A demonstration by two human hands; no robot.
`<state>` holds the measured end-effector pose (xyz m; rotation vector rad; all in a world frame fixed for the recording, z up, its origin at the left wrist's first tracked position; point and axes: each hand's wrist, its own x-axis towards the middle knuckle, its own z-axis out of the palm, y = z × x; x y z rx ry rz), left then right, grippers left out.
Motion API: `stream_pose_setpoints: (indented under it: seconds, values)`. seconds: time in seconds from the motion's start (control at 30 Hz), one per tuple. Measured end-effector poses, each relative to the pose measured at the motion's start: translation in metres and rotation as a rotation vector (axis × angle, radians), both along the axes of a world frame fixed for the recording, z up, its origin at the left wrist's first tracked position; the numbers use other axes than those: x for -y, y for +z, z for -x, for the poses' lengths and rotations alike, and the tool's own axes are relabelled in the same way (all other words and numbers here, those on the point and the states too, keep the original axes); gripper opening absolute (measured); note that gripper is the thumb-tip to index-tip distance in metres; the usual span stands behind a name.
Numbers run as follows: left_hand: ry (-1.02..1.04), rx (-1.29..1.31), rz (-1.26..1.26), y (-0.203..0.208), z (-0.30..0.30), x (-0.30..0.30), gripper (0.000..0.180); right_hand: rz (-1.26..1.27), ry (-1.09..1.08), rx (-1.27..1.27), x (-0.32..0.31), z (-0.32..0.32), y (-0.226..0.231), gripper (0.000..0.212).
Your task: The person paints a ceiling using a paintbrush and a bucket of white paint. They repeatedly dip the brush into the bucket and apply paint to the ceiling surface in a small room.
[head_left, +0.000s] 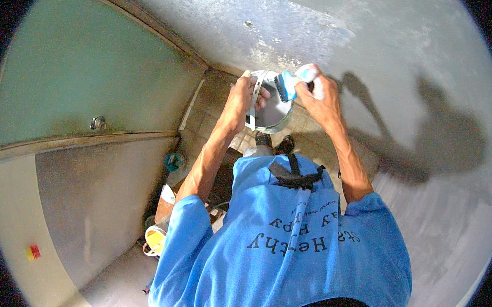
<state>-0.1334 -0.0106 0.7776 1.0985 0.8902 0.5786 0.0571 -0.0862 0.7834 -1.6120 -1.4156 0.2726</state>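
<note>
My left hand is closed around the near-left rim of a round bucket, its fingertips showing inside and a pale flat handle strip crossing beside them. Grey material lies inside the bucket. A wide paintbrush with dark bristles and a blue-and-white body is gripped in my right hand. Its bristles are over the bucket's right side, pointing left; I cannot tell whether they touch the rim. Something white, perhaps part of the brush handle, shows at my right fingers.
A grey, patchy wall rises ahead and curves round to the right, carrying my shadow. On the left stands a green panel with a metal fitting. A yellow-lined container and a teal round object sit low at left, above tiled floor.
</note>
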Motion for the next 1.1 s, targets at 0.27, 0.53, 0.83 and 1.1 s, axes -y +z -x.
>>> stream_pose_setpoints:
  seconds: [0.27,0.53,0.83,1.1]
  values:
    - [0.045,0.078,0.010,0.010,-0.003,0.000,0.061,0.264,0.204,0.396,-0.058,0.015,-0.041,0.020]
    - [0.075,0.131,-0.043,-0.022,-0.006,-0.012,0.058,0.355,0.332,0.630,-0.105,0.032,-0.108,0.014]
    - [0.005,0.013,-0.147,-0.075,-0.009,-0.037,0.053,0.303,0.317,0.241,-0.106,0.037,-0.160,0.017]
    - [-0.050,-0.037,-0.159,-0.102,-0.015,-0.047,0.058,-0.021,0.066,-0.016,-0.065,0.006,-0.154,0.021]
